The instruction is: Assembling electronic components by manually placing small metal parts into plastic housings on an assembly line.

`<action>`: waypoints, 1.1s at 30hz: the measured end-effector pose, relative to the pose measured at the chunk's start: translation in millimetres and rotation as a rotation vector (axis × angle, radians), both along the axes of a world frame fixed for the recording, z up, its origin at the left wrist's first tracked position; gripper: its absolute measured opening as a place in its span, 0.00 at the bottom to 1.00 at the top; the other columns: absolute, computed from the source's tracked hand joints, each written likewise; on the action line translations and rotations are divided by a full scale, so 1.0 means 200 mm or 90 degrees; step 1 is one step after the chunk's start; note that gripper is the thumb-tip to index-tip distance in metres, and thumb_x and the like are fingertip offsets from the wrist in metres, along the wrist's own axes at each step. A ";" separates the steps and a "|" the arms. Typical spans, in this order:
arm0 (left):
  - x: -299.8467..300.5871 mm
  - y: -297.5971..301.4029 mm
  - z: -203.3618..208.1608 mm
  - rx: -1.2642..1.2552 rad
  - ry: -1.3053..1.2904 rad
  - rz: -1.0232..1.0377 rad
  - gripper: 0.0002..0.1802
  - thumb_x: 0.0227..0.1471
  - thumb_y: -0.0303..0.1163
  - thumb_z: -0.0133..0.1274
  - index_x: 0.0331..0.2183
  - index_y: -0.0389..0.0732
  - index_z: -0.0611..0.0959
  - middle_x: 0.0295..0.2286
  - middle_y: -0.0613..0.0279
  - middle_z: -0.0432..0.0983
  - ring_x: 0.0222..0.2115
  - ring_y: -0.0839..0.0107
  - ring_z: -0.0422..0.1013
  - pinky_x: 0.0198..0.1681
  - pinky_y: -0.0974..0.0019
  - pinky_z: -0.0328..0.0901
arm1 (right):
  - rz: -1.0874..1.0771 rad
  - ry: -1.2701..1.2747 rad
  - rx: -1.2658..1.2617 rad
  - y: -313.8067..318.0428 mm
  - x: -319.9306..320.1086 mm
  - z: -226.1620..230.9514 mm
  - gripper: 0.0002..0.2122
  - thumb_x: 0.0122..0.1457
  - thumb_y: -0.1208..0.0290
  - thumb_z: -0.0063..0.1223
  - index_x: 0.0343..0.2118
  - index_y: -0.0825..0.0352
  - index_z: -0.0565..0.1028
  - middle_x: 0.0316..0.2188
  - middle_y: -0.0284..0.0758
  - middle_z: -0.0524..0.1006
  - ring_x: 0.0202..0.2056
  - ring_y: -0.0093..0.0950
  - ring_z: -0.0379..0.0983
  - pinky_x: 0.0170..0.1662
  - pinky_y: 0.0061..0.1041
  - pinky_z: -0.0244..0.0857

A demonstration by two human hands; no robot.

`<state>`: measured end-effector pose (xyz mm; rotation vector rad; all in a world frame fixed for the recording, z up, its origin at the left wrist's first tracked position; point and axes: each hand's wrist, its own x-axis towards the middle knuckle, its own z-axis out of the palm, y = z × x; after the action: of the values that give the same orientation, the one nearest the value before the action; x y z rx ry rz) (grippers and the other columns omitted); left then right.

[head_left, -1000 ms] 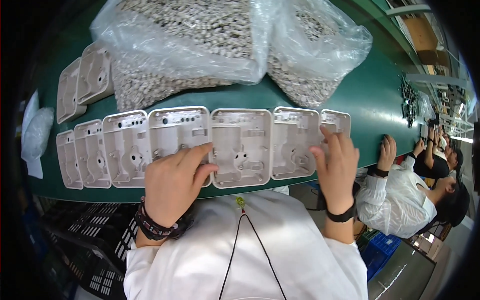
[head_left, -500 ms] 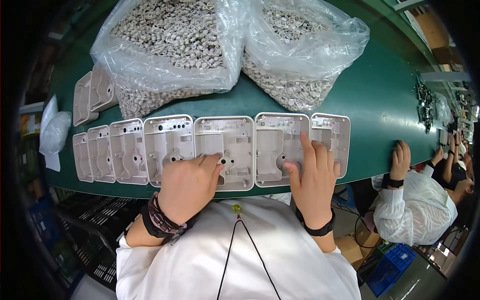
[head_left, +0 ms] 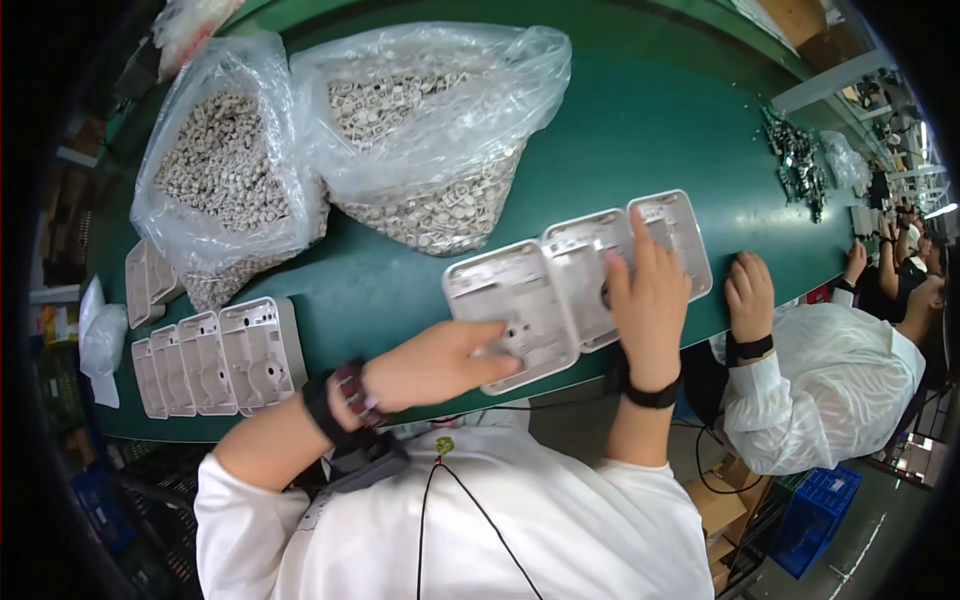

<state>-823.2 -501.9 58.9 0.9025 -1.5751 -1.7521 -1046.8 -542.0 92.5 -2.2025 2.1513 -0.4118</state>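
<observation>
Where the left hand [head_left: 432, 368] reaches in, its fingertips overlie the lower left part of a pale open housing [head_left: 500, 285], the leftmost of three set side by side at a slant on the green table [head_left: 630, 120]. Left hand: thumb and forefinger slightly apart, blurred; whether they grip the housing, cannot tell. Right hand [head_left: 652, 300]: thumb and forefinger spread; thumb above the middle housing [head_left: 572, 262], forefinger near the rim dividing it from the right-hand housing [head_left: 684, 235]; contact cannot be told.

Also on the table: four like housings [head_left: 262, 345], in a row well left of the three, beyond the left hand's reach; two clear plastic bags, left bag [head_left: 222, 165] and right bag [head_left: 425, 150], open, filled with small pale parts; dark small parts [head_left: 797, 165], heaped at far right. Co-worker's hand [head_left: 750, 300]: at the table edge, right of the right hand.
</observation>
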 end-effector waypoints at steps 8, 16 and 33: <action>-0.36 -0.44 0.16 0.414 0.036 -0.086 0.12 0.52 0.38 0.48 0.21 0.43 0.71 0.13 0.75 0.57 0.11 0.85 0.51 0.11 0.76 0.46 | 0.022 0.083 -0.220 -0.51 -0.43 -0.08 0.18 0.55 0.64 0.46 0.48 0.67 0.67 0.39 0.48 0.71 0.39 0.44 0.65 0.43 0.38 0.59; 0.64 -0.03 0.62 -0.222 -0.378 0.310 0.15 0.48 0.36 0.49 0.36 0.37 0.78 0.28 0.52 0.76 0.28 0.61 0.74 0.33 0.63 0.66 | 0.236 -0.354 -0.024 0.15 0.25 0.14 0.13 0.56 0.72 0.44 0.44 0.68 0.69 0.29 0.37 0.71 0.29 0.28 0.66 0.35 0.24 0.60; 2.82 0.94 -0.19 0.302 -1.152 0.779 0.20 0.42 0.37 0.46 0.33 0.30 0.78 0.34 0.42 0.74 0.34 0.48 0.71 0.37 0.56 0.66 | 0.626 -0.281 0.108 0.32 1.13 -0.05 0.26 0.46 0.61 0.54 0.48 0.69 0.65 0.25 0.36 0.70 0.30 0.32 0.68 0.32 0.28 0.63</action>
<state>-259.5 -314.3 20.9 3.1622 -0.6059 -0.0164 -821.7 -478.9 82.2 -2.4153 0.7169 -0.5309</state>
